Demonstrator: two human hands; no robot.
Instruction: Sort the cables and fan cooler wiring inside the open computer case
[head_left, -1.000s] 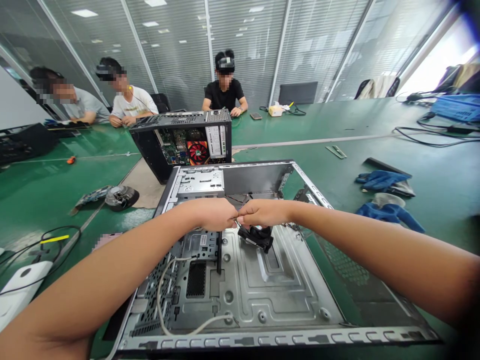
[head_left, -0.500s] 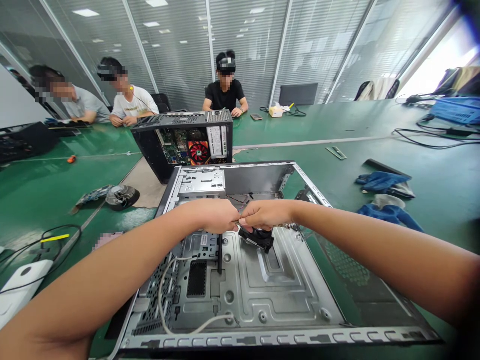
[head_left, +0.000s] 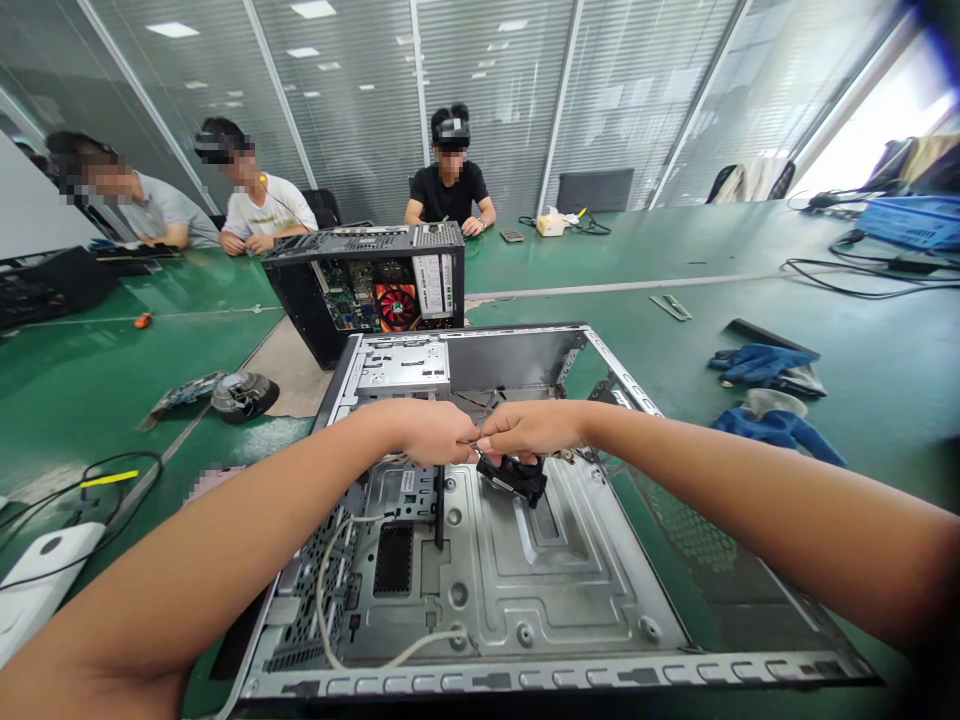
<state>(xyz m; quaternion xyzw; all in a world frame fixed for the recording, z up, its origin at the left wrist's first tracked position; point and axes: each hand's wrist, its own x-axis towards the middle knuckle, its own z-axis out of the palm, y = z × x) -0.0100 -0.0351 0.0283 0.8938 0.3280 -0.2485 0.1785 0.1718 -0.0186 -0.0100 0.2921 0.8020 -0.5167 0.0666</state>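
My left hand (head_left: 439, 432) and my right hand (head_left: 531, 430) meet fingertip to fingertip over an opened computer case (head_left: 469, 683) lying on its side. Both are closed in a pinch on what looks like a thin cable, mostly covered by the fingers. Just below my right hand is a black fan-like part (head_left: 517, 482), tilted above the case floor; whether the fingers touch it I cannot tell. Thin wires (head_left: 487, 403) show behind the hands. A light grey cable (head_left: 322, 590) curves along the left inside of the case.
Behind stands a second computer case (head_left: 296, 300) with a red fan. Blue gloves (head_left: 772, 365) lie at right, a round cooler-like part (head_left: 244, 397) at left. A white device (head_left: 52, 580) and black cables lie near left. Three people sit across the green table (head_left: 600, 270).
My hands hold nearly the same pinch at the same spot. The view has shifted very slightly; the black part has hardly moved.
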